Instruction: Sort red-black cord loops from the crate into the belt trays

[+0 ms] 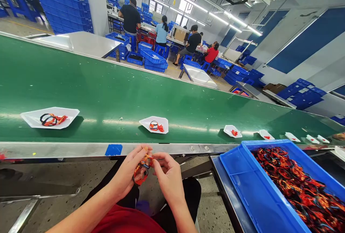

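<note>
My left hand (128, 172) is closed around a small orange-and-black band (140, 178), whose exact kind I cannot make out. Its loop hangs below the fingers. My right hand (170, 177) pinches the band's right end between thumb and fingertips, close to the left fingers. Both hands are above my lap, just short of the metal rail (156, 149) of the conveyor. Beyond them, a white tray (144, 120) on the green belt (107, 96) holds a red-and-black band (157, 126). To its left lies a larger-looking white tray (28, 118) with a similar band (51, 119).
A blue bin (242, 175) at the right holds a heap of orange, red and black bands (299, 186). Several white trays, such as this tray (230, 128), line the belt further right. Across the belt are metal tables (81, 41), stacked blue crates (70, 10) and several seated or standing people.
</note>
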### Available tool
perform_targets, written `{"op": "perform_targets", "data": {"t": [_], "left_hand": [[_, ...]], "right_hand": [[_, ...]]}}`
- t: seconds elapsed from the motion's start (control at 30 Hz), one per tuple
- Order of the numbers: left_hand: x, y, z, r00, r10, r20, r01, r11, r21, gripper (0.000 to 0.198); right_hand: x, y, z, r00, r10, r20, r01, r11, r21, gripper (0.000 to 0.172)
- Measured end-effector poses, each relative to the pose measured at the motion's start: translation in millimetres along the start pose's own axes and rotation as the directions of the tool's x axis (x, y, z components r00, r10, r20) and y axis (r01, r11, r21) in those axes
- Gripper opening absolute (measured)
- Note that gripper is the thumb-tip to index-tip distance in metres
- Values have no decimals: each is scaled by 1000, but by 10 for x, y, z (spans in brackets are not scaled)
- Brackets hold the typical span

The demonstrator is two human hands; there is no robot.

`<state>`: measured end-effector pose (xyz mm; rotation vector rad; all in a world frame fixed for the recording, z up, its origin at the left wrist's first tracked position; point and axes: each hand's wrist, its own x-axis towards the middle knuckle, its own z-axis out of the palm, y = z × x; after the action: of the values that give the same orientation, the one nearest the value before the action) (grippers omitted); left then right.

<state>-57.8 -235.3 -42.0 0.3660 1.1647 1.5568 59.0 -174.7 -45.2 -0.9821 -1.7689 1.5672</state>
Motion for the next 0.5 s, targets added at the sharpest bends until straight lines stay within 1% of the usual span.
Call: {"op": "perform_targets", "data": {"t": [0.17, 0.3, 0.4, 0.5], "left_hand": [[30, -24, -15, 999, -41, -36, 38, 997, -60, 34], [47, -40, -23, 999, -40, -16, 39, 996, -74, 32], [62, -37, -19, 1000, -19, 15, 20, 995, -99, 29], [71, -19, -9, 1000, -17, 10, 18, 994, -111, 28]], "right_hand": [[-8, 20, 14, 1000, 1, 19, 0, 999, -35, 17], [6, 29, 23, 999, 20, 34, -19, 999, -33, 16], [19, 42, 18, 1000, 31, 0, -31, 1000, 1, 15], [27, 46, 7, 999, 24, -38, -23, 999, 28, 16]]}}
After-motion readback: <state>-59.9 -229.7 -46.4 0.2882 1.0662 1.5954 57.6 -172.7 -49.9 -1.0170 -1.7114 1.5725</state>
